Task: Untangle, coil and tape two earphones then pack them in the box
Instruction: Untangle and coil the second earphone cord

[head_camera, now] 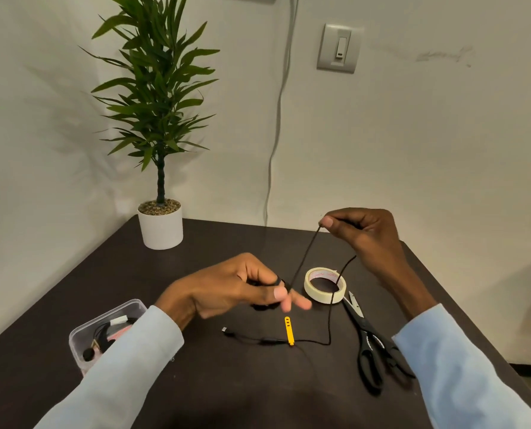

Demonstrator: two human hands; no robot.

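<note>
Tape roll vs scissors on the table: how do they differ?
The tape roll is a cream ring lying flat; the scissors are black, long and narrow, blades closed. The roll sits farther from the person, the scissors nearer, their tip close to the roll. A black earphone cable crosses the roll, not the scissors. Both lie untouched on the dark table.

We note soft, even indoor light; the plant point(155, 88) throws a faint shadow leftward on the wall point(412, 134). Edges bow; focus stays sharp.
</note>
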